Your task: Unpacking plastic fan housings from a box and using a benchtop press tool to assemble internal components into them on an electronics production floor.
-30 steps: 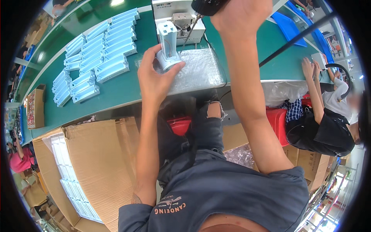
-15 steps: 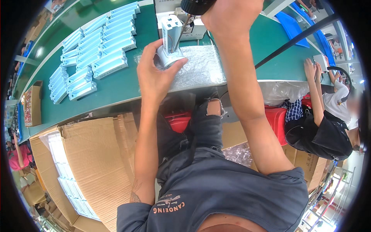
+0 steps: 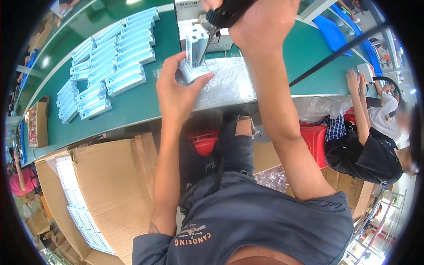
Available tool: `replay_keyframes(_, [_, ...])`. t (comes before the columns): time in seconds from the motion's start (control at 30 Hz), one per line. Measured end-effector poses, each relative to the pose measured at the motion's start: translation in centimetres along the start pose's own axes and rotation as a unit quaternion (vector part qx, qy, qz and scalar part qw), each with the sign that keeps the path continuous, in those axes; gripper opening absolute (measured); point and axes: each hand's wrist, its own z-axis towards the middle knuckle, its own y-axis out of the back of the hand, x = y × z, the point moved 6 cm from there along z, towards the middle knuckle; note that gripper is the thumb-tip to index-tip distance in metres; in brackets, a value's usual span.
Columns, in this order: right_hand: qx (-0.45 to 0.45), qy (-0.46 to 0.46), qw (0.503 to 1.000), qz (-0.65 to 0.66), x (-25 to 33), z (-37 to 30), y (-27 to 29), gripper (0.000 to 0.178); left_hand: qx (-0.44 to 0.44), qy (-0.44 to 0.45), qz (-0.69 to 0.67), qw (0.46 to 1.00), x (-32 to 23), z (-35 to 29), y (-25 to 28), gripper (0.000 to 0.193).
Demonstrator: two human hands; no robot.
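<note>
My left hand (image 3: 177,90) grips the round flared base of a light blue plastic housing (image 3: 196,42), thumb on one side and fingers on the other. The housing stands upright, slightly tilted, over a bubble-wrap sheet (image 3: 234,81) on the green bench. A thin wire shows inside its open side. Above and to the right, my right hand (image 3: 265,28) is wrapped round a black electric screwdriver (image 3: 227,12). Its long bit slants down into the housing's open side; the tip's exact contact is hidden.
Rows of similar light blue housings (image 3: 104,59) lie at the left of the bench. A white box-shaped device (image 3: 187,15) stands behind the work. A carton (image 3: 39,123) of small parts sits far left; a large cardboard box (image 3: 112,176) is below. A co-worker (image 3: 364,150) sits right.
The view has shifted slightly, so the bench things appear a little lower. My left hand keeps its hold on the housing, and the screwdriver bit stays inside its open side.
</note>
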Motion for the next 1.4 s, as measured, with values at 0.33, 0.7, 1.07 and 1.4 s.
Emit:
replay_keyframes(0.33, [-0.004,-0.017,0.999,-0.045,-0.2,0.0,0.9,0.028,-0.005,0.035,-0.04,0.999,0.6,0.0,-0.4,0.062])
replay_keyframes(0.7, [-0.016,-0.022,1.0,-0.003,0.3,0.1,0.3,0.028,-0.005,0.023,-0.022,0.999,0.3,0.1,-0.3,0.061])
replay_keyframes(1.07, [0.023,-0.034,0.998,0.054,-0.5,-0.1,-0.2,0.051,-0.011,0.002,-0.03,0.999,0.2,0.1,0.0,0.058])
replay_keyframes(1.4, [0.003,-0.012,0.999,-0.03,0.7,1.1,0.7,0.042,-0.017,0.0,-0.011,1.0,0.3,-0.2,0.4,0.058])
